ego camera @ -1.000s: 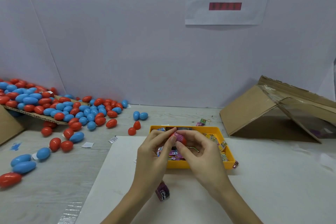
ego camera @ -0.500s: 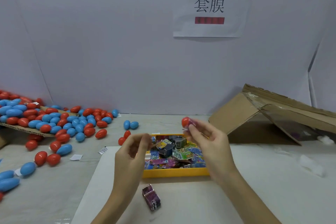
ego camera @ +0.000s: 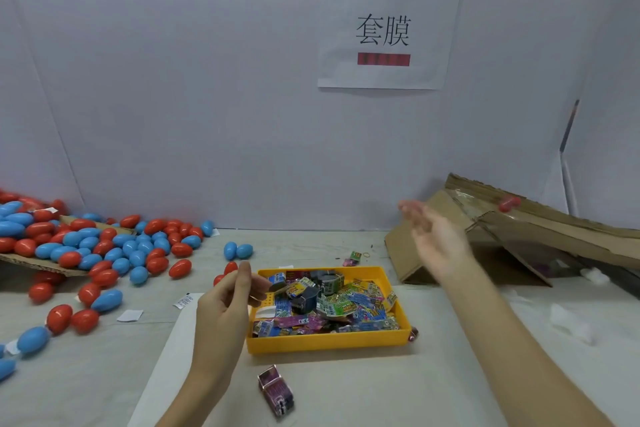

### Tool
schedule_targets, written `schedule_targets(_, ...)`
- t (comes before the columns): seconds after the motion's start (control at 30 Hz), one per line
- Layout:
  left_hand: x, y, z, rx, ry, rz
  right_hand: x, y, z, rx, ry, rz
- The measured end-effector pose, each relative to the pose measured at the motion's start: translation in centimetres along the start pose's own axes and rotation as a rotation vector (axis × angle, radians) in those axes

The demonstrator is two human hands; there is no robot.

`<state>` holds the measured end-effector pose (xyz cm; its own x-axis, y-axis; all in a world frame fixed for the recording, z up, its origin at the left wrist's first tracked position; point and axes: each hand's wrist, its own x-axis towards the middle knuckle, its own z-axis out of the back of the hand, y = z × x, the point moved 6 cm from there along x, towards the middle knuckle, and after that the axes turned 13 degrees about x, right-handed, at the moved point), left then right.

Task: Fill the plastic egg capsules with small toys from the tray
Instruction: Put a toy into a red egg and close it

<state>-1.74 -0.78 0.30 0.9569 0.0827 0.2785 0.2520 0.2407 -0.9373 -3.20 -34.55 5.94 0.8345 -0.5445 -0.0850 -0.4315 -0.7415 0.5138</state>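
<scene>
A yellow tray [ego camera: 332, 343] full of small wrapped toys [ego camera: 332, 305] sits in the middle of the table. My left hand [ego camera: 228, 302] hovers at the tray's left edge, fingers loosely curled and holding nothing. My right hand [ego camera: 433, 236] is raised to the right of the tray, blurred, with its fingers spread and empty. A red egg capsule [ego camera: 509, 203] is in the air over the cardboard box [ego camera: 540, 236] at the right. Several red and blue egg capsules [ego camera: 104, 246] lie heaped at the left.
A small purple toy packet [ego camera: 277, 392] lies on the white mat [ego camera: 381, 392] in front of the tray. Two blue eggs [ego camera: 237, 250] lie behind the tray. Paper slips [ego camera: 130, 315] dot the table. A printed sign [ego camera: 384, 31] hangs on the back wall.
My right hand swung the red egg from over the tray toward the right and let go of it; the egg now flies over the cardboard box. My left hand drew back.
</scene>
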Motion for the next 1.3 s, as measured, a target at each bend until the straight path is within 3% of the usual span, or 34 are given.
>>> schedule_targets(0.13,0.9,0.7,1.2,0.137,-0.053,-0.017,-4.4,-6.6,1.9,-0.178,0.082,-0.051)
schedule_targets(0.23,2.5,1.6,2.8,0.446,-0.169,-0.075,-6.3,-9.1,1.6,-0.382,0.142,-0.034)
schedule_targets(0.33,4.0,3.6,4.7,0.771,-0.209,-0.026,-7.8,-10.5,1.0,-0.509,0.223,-0.027)
schedule_targets(0.43,4.9,5.3,5.9,0.948,-0.149,-0.024,-8.6,-11.0,0.6,-0.594,0.246,-0.011)
schedule_targets(0.63,6.7,6.6,6.6,1.034,-0.156,-0.012,-8.5,-10.9,0.9,-0.619,0.220,-0.013)
schedule_targets(0.83,11.1,7.8,5.3,1.322,0.081,-0.137,-8.5,-11.0,1.0,-0.638,0.224,-0.022)
schedule_targets(1.0,11.6,7.5,5.4,1.201,0.010,-0.223,-8.5,-11.1,1.1,-0.644,0.226,-0.030)
schedule_targets(1.13,8.3,3.9,3.8,0.798,-0.004,-0.246,-8.8,-11.7,0.9,-0.688,0.257,-0.056)
schedule_targets(1.3,2.0,-0.8,-0.4,0.402,0.159,-0.303,-9.8,-12.1,0.0,-0.822,0.402,-0.015)
